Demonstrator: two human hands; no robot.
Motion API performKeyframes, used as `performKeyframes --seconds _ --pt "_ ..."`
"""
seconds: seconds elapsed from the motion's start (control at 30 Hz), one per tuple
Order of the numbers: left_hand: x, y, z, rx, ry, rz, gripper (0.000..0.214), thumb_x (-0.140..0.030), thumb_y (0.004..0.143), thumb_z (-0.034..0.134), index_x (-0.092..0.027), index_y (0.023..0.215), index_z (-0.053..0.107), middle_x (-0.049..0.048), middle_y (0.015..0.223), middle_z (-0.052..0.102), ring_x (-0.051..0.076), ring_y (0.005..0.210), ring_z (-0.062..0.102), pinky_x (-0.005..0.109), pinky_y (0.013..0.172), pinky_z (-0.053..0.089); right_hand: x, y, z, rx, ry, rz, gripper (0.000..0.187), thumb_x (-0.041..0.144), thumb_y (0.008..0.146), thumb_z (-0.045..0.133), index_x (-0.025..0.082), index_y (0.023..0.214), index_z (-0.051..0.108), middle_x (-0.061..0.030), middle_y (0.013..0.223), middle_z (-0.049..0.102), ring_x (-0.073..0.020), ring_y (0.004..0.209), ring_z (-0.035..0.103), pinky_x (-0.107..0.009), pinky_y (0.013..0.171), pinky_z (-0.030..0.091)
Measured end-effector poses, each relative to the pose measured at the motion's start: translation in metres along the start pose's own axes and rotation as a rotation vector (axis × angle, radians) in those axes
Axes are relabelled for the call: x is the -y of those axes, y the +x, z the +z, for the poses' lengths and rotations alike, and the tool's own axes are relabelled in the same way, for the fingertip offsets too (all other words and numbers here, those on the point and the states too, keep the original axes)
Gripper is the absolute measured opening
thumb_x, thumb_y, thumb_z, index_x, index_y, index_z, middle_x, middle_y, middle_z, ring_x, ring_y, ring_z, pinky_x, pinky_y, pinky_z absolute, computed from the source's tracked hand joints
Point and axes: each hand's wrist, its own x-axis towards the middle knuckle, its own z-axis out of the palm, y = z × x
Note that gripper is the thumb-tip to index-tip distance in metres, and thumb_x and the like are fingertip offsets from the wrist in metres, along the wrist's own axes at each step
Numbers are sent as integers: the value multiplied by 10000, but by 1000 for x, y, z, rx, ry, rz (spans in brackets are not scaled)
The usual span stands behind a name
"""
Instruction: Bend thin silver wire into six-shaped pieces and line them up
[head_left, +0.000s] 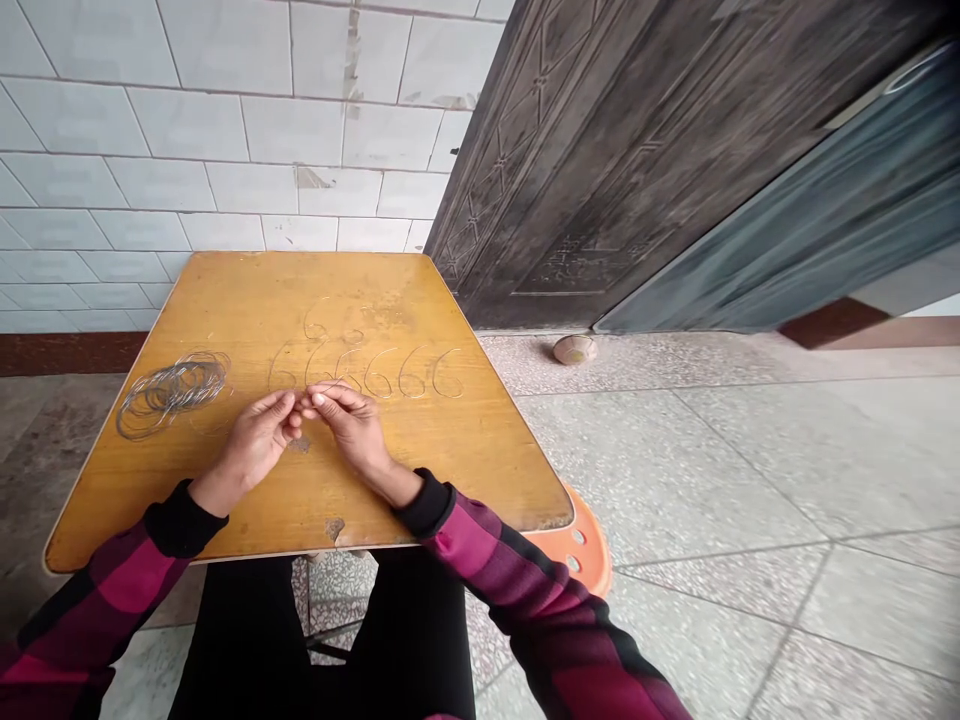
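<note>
My left hand (259, 435) and my right hand (352, 430) meet above the middle of a yellow wooden tabletop (465, 470). Their fingertips pinch a thin piece of metal wire between them. Just beyond my fingers, a row of several small wire pieces bent like the figure 6 (382, 372) lies on the wood, with another one or two above it. To the left of my left hand lies a loose heap of wire loops (172, 392).
An orange plastic stool (577, 540) shows beyond the table's right front corner. A white tiled wall (225, 130) stands behind the table, and a dark wooden door (585, 150) stands to the right. A small round stone (574, 349) rests on the terrazzo floor (712, 480).
</note>
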Motion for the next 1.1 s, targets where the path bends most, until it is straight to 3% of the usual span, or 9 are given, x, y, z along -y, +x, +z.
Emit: performKeyframes --seconds 0.13,0.23,0.3,0.43,0.6,0.7,0.87,1.1 --pt "-2 4 0 11 -56 5 279 -319 660 848 -126 754 670 -17 631 585 71 557 530 190 540 502 -4 -4 3 100 -53 21 144 366 765 760 261 863 760 8 810 683 -94 599 594 -275 604 544" --pt "-8 5 -4 22 -35 0 260 -318 678 831 -142 722 646 -28 602 552 67 521 502 185 495 472 -3 0 -3 233 -73 114 196 360 743 772 262 911 748 -4 844 695 -126 698 623 -277 611 535" --pt "-12 5 -7 15 14 -1 264 -315 662 836 -135 723 653 -20 641 563 42 503 468 152 451 410 -1 6 -10 254 -66 157 242 344 723 787 268 947 737 -7 908 699 -130 762 629 -264 628 528" --pt "-11 3 -12 110 280 -83 249 -343 695 786 -127 687 662 -16 600 530 39 447 397 168 399 342 -5 16 -19 184 -152 159 290 366 740 774 247 999 721 -4 902 671 -109 751 614 -255 671 521" --pt "1 0 -14 151 578 5 244 -344 742 700 -153 600 644 -3 542 531 80 441 436 216 423 371 -11 14 -17 222 -290 106 226 403 712 790 210 818 736 10 771 642 -101 638 598 -268 649 513" --pt "0 -1 -11 123 582 0 243 -353 727 704 -157 596 647 -13 513 497 90 448 439 220 432 374 -9 12 -15 136 -279 98 185 395 713 788 218 734 741 15 733 674 -107 665 604 -272 699 510" --pt "-3 -4 -7 119 561 -3 232 -362 713 711 -156 618 665 -1 560 529 93 470 451 218 435 376 -3 16 -18 37 -132 193 245 415 624 843 231 767 766 12 689 711 -110 609 594 -283 658 519" --pt "-3 -8 -7 143 586 -10 234 -362 711 710 -163 598 657 -4 524 526 98 453 442 235 446 388 11 24 -34 -57 -118 142 278 421 603 851 213 771 773 -13 706 736 -125 632 631 -287 657 524"
